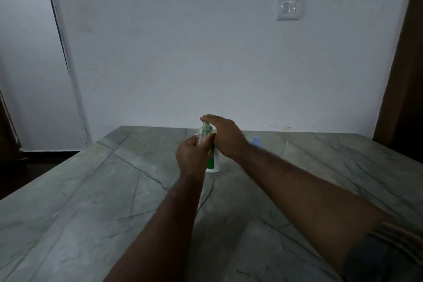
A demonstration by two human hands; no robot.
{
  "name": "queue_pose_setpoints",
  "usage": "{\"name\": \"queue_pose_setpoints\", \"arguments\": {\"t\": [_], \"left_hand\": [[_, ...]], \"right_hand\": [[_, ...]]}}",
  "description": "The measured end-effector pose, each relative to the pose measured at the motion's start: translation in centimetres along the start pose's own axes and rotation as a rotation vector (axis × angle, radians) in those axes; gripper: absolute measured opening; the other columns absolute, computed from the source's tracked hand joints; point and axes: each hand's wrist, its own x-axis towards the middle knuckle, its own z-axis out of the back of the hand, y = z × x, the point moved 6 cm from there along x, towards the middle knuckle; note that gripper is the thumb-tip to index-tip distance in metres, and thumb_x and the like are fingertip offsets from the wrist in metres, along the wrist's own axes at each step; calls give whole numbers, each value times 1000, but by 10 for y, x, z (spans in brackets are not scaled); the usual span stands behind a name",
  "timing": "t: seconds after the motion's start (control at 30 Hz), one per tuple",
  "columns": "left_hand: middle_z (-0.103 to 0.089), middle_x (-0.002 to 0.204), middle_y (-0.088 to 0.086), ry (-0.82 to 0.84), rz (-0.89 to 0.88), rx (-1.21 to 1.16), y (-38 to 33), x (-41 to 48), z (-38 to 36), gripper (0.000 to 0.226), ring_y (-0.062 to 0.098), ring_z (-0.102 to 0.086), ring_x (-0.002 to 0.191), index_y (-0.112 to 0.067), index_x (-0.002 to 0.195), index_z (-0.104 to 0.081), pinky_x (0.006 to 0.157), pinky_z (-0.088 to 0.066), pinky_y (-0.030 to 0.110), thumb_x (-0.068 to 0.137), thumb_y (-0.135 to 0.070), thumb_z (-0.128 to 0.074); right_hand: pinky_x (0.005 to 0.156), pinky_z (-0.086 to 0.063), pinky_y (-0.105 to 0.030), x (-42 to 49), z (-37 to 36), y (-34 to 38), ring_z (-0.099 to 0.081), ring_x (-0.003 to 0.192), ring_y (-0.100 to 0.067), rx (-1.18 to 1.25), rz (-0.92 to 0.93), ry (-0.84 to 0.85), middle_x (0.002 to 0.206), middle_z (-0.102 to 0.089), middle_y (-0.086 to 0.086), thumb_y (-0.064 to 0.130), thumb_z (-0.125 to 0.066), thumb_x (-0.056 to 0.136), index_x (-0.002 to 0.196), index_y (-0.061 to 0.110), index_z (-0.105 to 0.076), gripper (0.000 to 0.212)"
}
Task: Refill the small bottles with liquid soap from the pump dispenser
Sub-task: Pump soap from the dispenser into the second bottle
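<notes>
left hand (193,158): fingers curled round small bottle (203,133), held up at 11 o'clock of dispenser | dispenser (215,163): upright, mid-table (91,213) | right hand (225,136): fingers straight, pressing pump top | blue cap (256,140): 2 o'clock, beyond dispenser

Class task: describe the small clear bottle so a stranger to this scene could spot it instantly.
On the grey stone table, find the white pump dispenser near the far edge. The small bottle is held up beside its top by the left hand; unlike the dispenser, it is see-through.
</notes>
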Motion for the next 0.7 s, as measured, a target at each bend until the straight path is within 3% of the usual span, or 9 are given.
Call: {"name": "queue_pose_setpoints", "arguments": {"t": [0.13,0.33,0.53,0.7], "left_hand": [[-70,69,-8,3,-13,22,-3,1,0,18,13,-72,69,-30,74,-69,70,-61,36,84,-44,-74],[-69,71,-10,6,-7,-4,1,-2,-1,34,11,-71,69,-13,94,-77,70,-61,33,83,-45,-75],[-71,67,-10,4,-7,5,-1,1,-1,18,13,-72,67,-33,71,-68,71,-62,41,83,-44,-75],[-71,71,-9,-1,-15,7,1,-2,-1,34,12,-71,69,-16,96,-78,73,-62,41,83,-46,-74]], "right_hand": [[114,-34,-32,1,3,1,-48,132,-18,12,3,-15,140,-54,-6,-5,-50,83,134,12,-54,54],[115,-34,-34,-4,-3,-4,-47,133,-19,31,-7,-16,142,-53,-5,-6,-50,85,135,12,-53,54],[109,-30,-22,5,5,0,-47,132,-17,-15,7,9,140,-54,-5,-7,-53,81,133,13,-55,56],[110,-31,-24,-3,-3,-5,-48,131,-17,49,-3,-9,140,-55,-6,-9,-49,82,134,11,-54,55]]}}
